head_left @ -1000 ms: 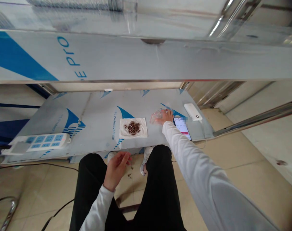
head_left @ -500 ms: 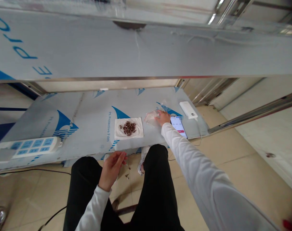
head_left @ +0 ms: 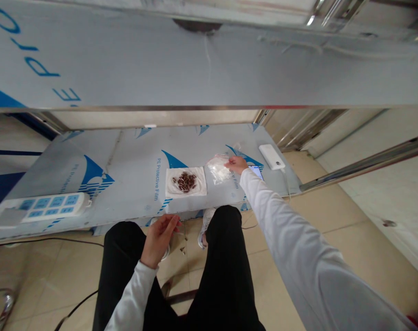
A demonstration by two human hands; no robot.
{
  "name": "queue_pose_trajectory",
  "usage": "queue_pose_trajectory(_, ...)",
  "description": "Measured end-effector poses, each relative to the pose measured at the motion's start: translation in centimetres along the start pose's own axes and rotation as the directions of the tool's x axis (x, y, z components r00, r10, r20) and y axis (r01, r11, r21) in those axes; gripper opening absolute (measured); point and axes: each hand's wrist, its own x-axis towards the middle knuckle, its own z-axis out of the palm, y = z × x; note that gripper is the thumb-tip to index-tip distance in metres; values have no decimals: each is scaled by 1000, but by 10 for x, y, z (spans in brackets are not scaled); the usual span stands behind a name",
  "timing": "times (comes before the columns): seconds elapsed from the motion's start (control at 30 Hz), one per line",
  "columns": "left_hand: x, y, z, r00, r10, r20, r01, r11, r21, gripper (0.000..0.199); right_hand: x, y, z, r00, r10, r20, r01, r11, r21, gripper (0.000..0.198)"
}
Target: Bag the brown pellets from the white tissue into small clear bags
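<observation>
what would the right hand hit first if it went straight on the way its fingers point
Most likely the clear plastic bags: the right hand is at their right side, its fingers pointing across them. The fingertips seem to touch them, though height above the sheet is hard to judge here.

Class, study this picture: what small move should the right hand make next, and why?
The right hand should probably pinch and lift one of the clear plastic bags: its fingertips are at their right edge, and the bags lie beside the brown pieces on the white cloth. Whether the left hand holds anything is unclear.
</observation>
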Motion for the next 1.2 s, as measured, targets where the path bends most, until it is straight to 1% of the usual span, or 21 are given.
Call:
queue_pose_trajectory(0.07, 4, -3, 4, 1000, 20, -4, -20, 1000, 9, 36, -9, -3, -6, 999, 40, 9, -41, 986, 161, 20)
queue_pose_trajectory(0.17, 19, 2, 18, 997, 55, -46, -54, 999, 5, 43, -32, -14, -16, 998, 59, 37, -69, 923, 379, 30)
queue_pose_trajectory(0.23, 33, 15, 31, 998, 42, -51, -45, 998, -54, 57, -54, -26, -20, 997, 44, 66, -70, 873, 482, 36)
queue_pose_trajectory(0.3, 48, 33, 43, 1000, -6, 6, 7, 987, -162, 67, -79, -41, -20, 994, 15, 112, -75, 833, 548, 38)
queue_pose_trajectory(0.33, 55, 43, 49, 998, -41, 50, 50, 978, -204, 69, -91, -48, -17, 989, -3, 147, -83, 811, 579, 39)
queue_pose_trajectory(0.4, 66, 59, 57, 986, -34, 164, 74, 967, -245, 65, -111, -62, -9, 972, -55, 229, -104, 772, 627, 40)
queue_pose_trajectory(0.43, 69, 65, 60, 977, -13, 215, 73, 959, -273, 62, -118, -67, -4, 960, -86, 267, -108, 764, 637, 40)
queue_pose_trajectory(0.47, 72, 69, 62, 970, 8, 242, 67, 952, -300, 59, -122, -71, 1, 948, -118, 295, -101, 768, 632, 39)
queue_pose_trajectory(0.53, 73, 70, 61, 973, 18, 229, 65, 934, -351, 54, -121, -73, 8, 929, -182, 321, -32, 827, 561, 37)
queue_pose_trajectory(0.57, 72, 68, 59, 982, 5, 191, 66, 928, -366, 53, -114, -72, 10, 928, -197, 315, 25, 878, 478, 35)
queue_pose_trajectory(0.63, 67, 59, 48, 995, -36, 93, 69, 923, -379, 51, -93, -66, 7, 952, -184, 246, 122, 961, 249, 32)
queue_pose_trajectory(0.67, 64, 54, 40, 997, -49, 55, 66, 920, -385, 51, -78, -61, 3, 970, -161, 181, 139, 982, 129, 32)
queue_pose_trajectory(0.7, 60, 48, 31, 998, -56, 19, 59, 918, -392, 49, -62, -55, -2, 987, -128, 100, 126, 992, 26, 33)
queue_pose_trajectory(0.73, 56, 42, 21, 998, -59, -8, 51, 916, -397, 47, -45, -48, -8, 995, -96, 27, 96, 995, -33, 35)
queue_pose_trajectory(0.8, 47, 31, -2, 996, -63, -61, 33, 913, -406, 43, -13, -35, -18, 995, -26, -98, 14, 992, -122, 40)
queue_pose_trajectory(0.87, 37, 21, -26, 990, -73, -121, 20, 920, -392, 43, 11, -21, -23, 984, 34, -173, -68, 978, -195, 45)
queue_pose_trajectory(0.93, 31, 15, -47, 977, -101, -186, 27, 931, -364, 46, 25, -10, -21, 979, 77, -190, -124, 961, -247, 45)
queue_pose_trajectory(1.03, 33, 14, -71, 944, -158, -290, 36, 922, -385, 46, 31, 1, -11, 977, 118, -179, -167, 942, -290, 30)
queue_pose_trajectory(1.1, 46, 15, -85, 922, -173, -346, 22, 917, -398, 43, 29, 2, -5, 974, 132, -187, -183, 939, -292, 21)
queue_pose_trajectory(1.2, 79, 14, -104, 889, -113, -445, -45, 943, -330, 35, 24, -7, -2, 972, 122, -201, -171, 952, -253, 19)
